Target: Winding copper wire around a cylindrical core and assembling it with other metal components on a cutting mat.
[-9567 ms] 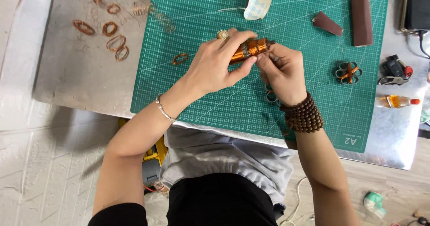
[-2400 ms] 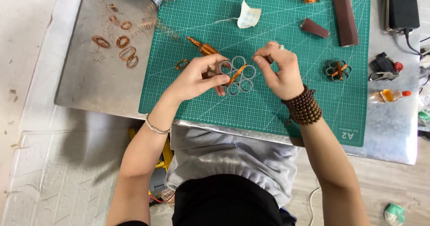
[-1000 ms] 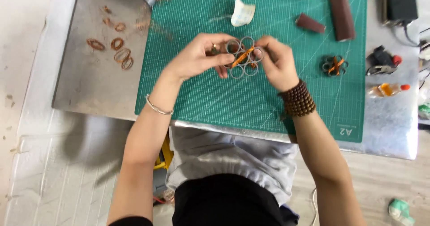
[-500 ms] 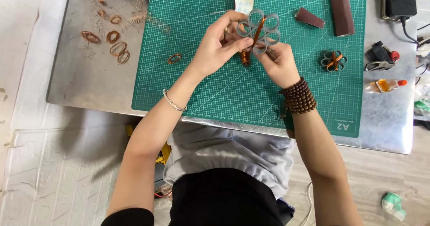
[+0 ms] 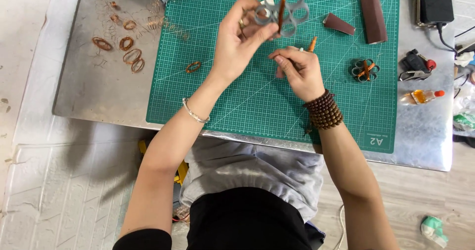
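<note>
Left hand [image 5: 241, 39] is up over the green cutting mat [image 5: 222, 96], fingers pinched on the grey ring cluster [image 5: 279, 11], a flower of small loops with a copper strip running across its middle. It's held clear of the mat, near the far edge. Right hand [image 5: 299, 71] sits just beside and below it, fingers closed around a thin orange-tipped tool [image 5: 311, 44], tip pointing up toward the cluster but not touching it.

Around them: a second, smaller ring cluster [image 5: 365, 70] lies on the mat off to the right, well apart from both hands. A single copper loop [image 5: 193, 67] rests on the mat to the left. More copper loops [image 5: 126, 52] are scattered on the bare metal table [image 5: 89, 91]. Two brown blocks, a long one [image 5: 372, 10] and a short wedge [image 5: 339, 24], lie at the mat's far right. A small orange glue bottle [image 5: 420, 97] lies on the table beyond. Nothing sits between the two hands.
</note>
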